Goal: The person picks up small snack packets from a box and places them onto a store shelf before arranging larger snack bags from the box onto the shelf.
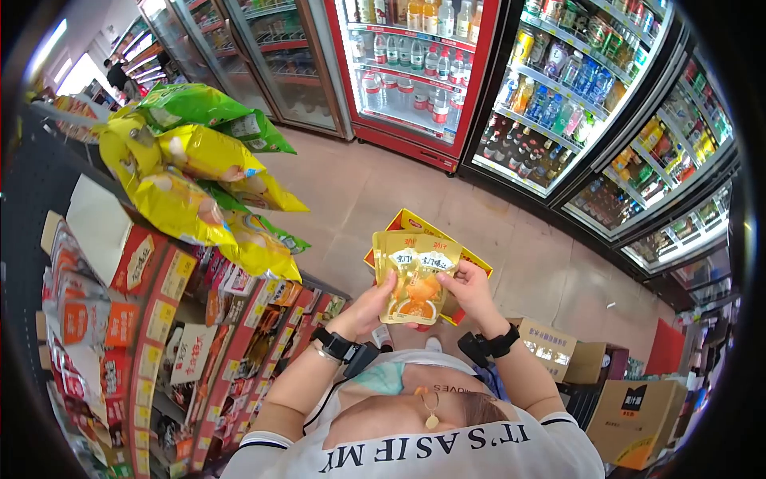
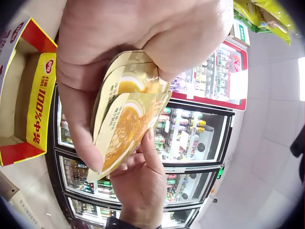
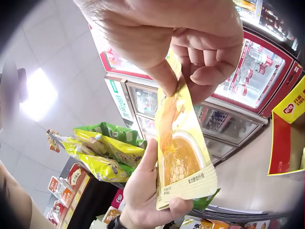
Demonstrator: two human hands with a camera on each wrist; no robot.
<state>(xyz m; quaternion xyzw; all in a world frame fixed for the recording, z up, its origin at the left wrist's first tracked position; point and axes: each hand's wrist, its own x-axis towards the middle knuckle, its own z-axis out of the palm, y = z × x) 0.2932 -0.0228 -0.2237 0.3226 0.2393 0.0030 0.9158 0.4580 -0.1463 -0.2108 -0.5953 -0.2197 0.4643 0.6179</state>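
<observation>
Several gold snack packets (image 1: 416, 281), printed with a bowl of food, are stacked in a slight fan in front of the chest. My left hand (image 1: 369, 307) grips the stack by its left side, thumb on the front. From the other side my right hand (image 1: 472, 292) pinches the front packet, its thumb near the upper right edge. The left wrist view shows the layered edges of the packets (image 2: 126, 124) between both hands. Below and behind them is an open yellow and red cardboard box (image 1: 405, 217), partly hidden; its interior shows in the left wrist view.
On the left stands a shelf rack (image 1: 179, 275) full of small snack packs, with yellow and green snack bags (image 1: 191, 188) hanging above it. Drink fridges (image 1: 407, 132) line the far side. Cardboard cartons (image 1: 638, 415) stand at the right. Tiled floor (image 1: 343, 184) lies between.
</observation>
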